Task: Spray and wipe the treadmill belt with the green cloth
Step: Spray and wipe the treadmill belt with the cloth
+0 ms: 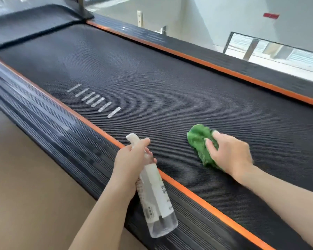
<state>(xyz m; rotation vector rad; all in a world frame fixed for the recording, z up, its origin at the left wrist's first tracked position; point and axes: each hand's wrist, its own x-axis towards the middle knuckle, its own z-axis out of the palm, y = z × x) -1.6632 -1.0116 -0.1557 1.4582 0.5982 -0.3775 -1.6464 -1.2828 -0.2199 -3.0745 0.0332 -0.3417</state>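
The black treadmill belt (152,83) runs diagonally across the view, with several white stripes printed near its left side. My left hand (130,159) grips a clear spray bottle (155,195) with a white label, its white nozzle pointing up and away over the belt's left orange edge. My right hand (229,154) presses a bunched green cloth (199,139) onto the belt; the fingers lie over the cloth and part of it is hidden under the palm.
Orange strips (188,190) border both sides of the belt, with ribbed dark side rails (52,136) outside them. Tan floor (25,195) lies to the left. A black motor cover (25,24) and an upright post sit at the far end. Glass railing stands at the right.
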